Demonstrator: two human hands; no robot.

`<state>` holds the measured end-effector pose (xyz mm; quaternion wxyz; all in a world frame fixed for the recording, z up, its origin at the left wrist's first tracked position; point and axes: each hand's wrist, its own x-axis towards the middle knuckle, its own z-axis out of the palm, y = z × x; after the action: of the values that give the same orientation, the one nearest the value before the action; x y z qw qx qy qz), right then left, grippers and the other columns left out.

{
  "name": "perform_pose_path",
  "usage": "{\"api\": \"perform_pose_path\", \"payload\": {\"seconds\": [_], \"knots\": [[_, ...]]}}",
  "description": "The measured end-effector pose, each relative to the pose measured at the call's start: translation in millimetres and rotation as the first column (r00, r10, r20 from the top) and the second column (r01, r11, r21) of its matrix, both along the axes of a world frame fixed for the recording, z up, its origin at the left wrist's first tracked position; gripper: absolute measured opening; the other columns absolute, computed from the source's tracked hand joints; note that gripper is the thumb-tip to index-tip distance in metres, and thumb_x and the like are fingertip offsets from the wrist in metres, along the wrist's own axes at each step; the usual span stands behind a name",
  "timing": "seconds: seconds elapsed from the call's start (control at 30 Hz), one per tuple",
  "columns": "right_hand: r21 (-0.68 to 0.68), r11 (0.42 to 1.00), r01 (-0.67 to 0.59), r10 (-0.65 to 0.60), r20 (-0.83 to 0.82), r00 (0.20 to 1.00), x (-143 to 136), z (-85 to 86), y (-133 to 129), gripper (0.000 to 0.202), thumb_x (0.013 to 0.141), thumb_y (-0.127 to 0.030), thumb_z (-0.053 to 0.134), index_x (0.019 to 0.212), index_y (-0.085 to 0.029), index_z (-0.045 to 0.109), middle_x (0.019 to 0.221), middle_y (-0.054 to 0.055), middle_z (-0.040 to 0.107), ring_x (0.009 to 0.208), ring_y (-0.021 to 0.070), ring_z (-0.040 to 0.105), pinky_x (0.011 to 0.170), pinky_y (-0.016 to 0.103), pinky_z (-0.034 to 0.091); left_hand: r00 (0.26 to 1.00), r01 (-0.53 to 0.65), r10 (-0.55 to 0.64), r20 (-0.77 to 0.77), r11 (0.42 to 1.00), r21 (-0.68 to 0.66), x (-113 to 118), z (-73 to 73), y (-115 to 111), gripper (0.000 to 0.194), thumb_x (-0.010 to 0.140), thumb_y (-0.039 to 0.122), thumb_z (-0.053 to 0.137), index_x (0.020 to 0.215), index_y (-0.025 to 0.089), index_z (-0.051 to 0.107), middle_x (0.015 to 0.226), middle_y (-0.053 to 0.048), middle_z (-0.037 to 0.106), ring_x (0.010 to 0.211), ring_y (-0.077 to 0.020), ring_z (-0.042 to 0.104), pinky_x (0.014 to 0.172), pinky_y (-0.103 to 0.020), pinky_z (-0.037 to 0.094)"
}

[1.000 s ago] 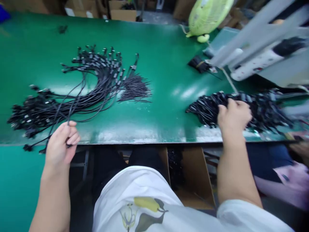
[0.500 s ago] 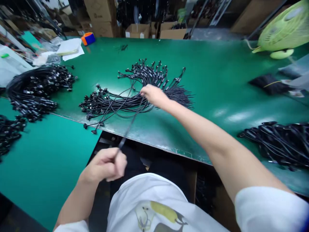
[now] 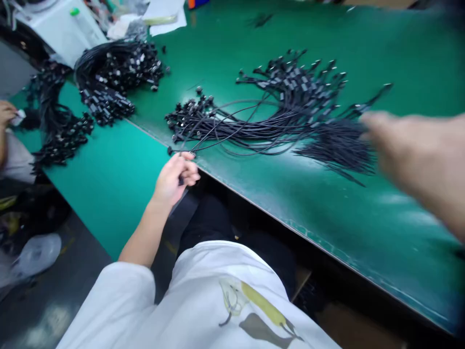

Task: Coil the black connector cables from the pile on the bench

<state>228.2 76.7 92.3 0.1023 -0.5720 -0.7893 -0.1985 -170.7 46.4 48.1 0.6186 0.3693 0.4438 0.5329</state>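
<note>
My left hand [image 3: 178, 177] is at the table's front edge with its fingers curled. Its fingertips are closed on the end of a black cable [image 3: 209, 145], and a small dark piece shows in the palm. Away to the right, my right hand [image 3: 395, 143] is smeared by motion, so its fingers cannot be made out. It is beside a fanned heap of thin black cable ties [image 3: 337, 148]. Between the hands lies a curved bundle of black cables [image 3: 261, 128], with connectors at the left end and grey-banded plugs [image 3: 301, 87] at the upper right.
More black cable bundles [image 3: 109, 80] lie at the left, one near a lower green tabletop [image 3: 112, 179]. Papers [image 3: 169, 17] and a white box [image 3: 65, 29] are at the back left. Another person's hand [image 3: 6, 114] shows at the far left edge.
The view has swung left and down. My right hand has left the cable bundle and moved right to the cable ties. My left hand has moved from the pulled strip to the cable ends.
</note>
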Motion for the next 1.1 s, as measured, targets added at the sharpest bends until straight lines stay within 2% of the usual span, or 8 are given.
{"api": "perform_pose_path", "payload": {"seconds": [0.07, 0.13, 0.27, 0.43, 0.6, 0.73, 0.93, 1.1], "knots": [[0.024, 0.963, -0.268, 0.268, -0.022, 0.963, -34, -21.1, -48, 0.041, 0.098, -0.040, 0.036, 0.117, -0.025, 0.070, 0.073, 0.006, 0.071, 0.051, 0.0129, 0.048, 0.049, 0.031, 0.026, 0.972, 0.096, -0.063, -0.225, 0.985, 0.140, 24, -8.0, -3, 0.032, 0.092, 0.047, 0.057, 0.104, 0.018, 0.060, 0.092, -0.005, 0.071, 0.084, -0.0139, 0.069, 0.072, -0.023, 0.054], [-0.032, 0.881, -0.473, 0.468, -0.094, 0.879, -69, -23.8, -85, 0.024, 0.095, -0.026, 0.050, 0.107, -0.024, 0.070, 0.066, 0.001, 0.067, 0.054, 0.0120, 0.052, 0.054, 0.028, 0.034, 0.891, 0.321, -0.200, -0.407, 0.912, 0.254, 52, -12.7, -12, 0.037, 0.094, 0.049, 0.052, 0.109, 0.018, 0.063, 0.116, -0.011, 0.069, 0.113, -0.0207, 0.063, 0.096, -0.033, 0.050], [-0.057, 0.946, -0.320, 0.304, -0.189, 0.934, -91, -3.9, -88, 0.035, 0.101, -0.038, 0.040, 0.094, -0.022, 0.070, 0.068, 0.002, 0.067, 0.057, 0.0122, 0.054, 0.055, 0.028, 0.029, 0.700, 0.669, -0.532, -0.478, 0.721, 0.178, 84, -13.2, -33, 0.041, 0.098, 0.047, 0.042, 0.113, 0.016, 0.065, 0.084, -0.005, 0.067, 0.087, -0.0169, 0.064, 0.088, -0.031, 0.049], [-0.165, 0.969, -0.184, 0.143, -0.234, 0.962, -37, -6.0, -68, 0.042, 0.101, -0.048, 0.036, 0.096, -0.022, 0.069, 0.088, 0.003, 0.072, 0.077, 0.0151, 0.064, 0.056, 0.026, 0.032, 0.743, 0.602, -0.547, -0.387, 0.798, 0.028, 68, -15.3, -23, 0.037, 0.094, 0.048, 0.051, 0.097, 0.014, 0.067, 0.065, 0.002, 0.046, 0.059, -0.0091, 0.042, 0.058, -0.023, 0.038], [-0.145, 0.980, -0.140, 0.098, -0.263, 0.960, -3, -36.8, -75, 0.039, 0.099, -0.050, 0.041, 0.098, -0.022, 0.069, 0.095, 0.002, 0.074, 0.082, 0.0151, 0.066, 0.056, 0.026, 0.039, 0.715, 0.671, -0.686, -0.130, 0.727, -0.144, 45, -12.9, -12, 0.035, 0.089, 0.045, 0.062, 0.091, 0.010, 0.068, 0.063, 0.003, 0.040, 0.054, -0.0054, 0.036, 0.051, -0.019, 0.033], [-0.164, 0.969, -0.186, 0.136, -0.275, 0.952, 11, -52.6, -82, 0.045, 0.100, -0.052, 0.038, 0.103, -0.019, 0.068, 0.092, 0.004, 0.072, 0.079, 0.0136, 0.065, 0.059, 0.024, 0.043, 0.821, 0.569, -0.564, 0.083, 0.798, -0.200, 35, -4.0, -5, 0.030, 0.084, 0.038, 0.069, 0.089, 0.008, 0.068, 0.060, 0.006, 0.034, 0.047, -0.0023, 0.030, 0.043, -0.014, 0.028], [0.023, 0.974, -0.227, 0.228, -0.107, 0.968, 1, -54.8, -99, 0.028, 0.099, -0.028, 0.045, 0.109, -0.013, 0.067, 0.074, 0.002, 0.066, 0.061, 0.0138, 0.057, 0.048, 0.025, 0.034, 0.925, 0.292, -0.210, 0.316, 0.926, -0.239, 47, 5.5, 5, 0.019, 0.095, 0.018, 0.051, 0.097, 0.009, 0.067, 0.065, 0.005, 0.037, 0.045, 0.0000, 0.034, 0.042, -0.010, 0.033], [-0.081, 0.896, -0.437, 0.438, -0.007, 0.899, -36, -48.0, -116, 0.026, 0.095, -0.015, 0.045, 0.087, -0.015, 0.070, 0.057, 0.000, 0.057, 0.051, 0.0146, 0.050, 0.054, 0.029, 0.030, 0.913, 0.350, -0.306, 0.271, 0.928, -0.130, 74, -1.6, -1, 0.023, 0.090, 0.023, 0.062, 0.110, 0.012, 0.068, 0.066, 0.004, 0.042, 0.051, -0.0026, 0.042, 0.048, -0.013, 0.038]]}}
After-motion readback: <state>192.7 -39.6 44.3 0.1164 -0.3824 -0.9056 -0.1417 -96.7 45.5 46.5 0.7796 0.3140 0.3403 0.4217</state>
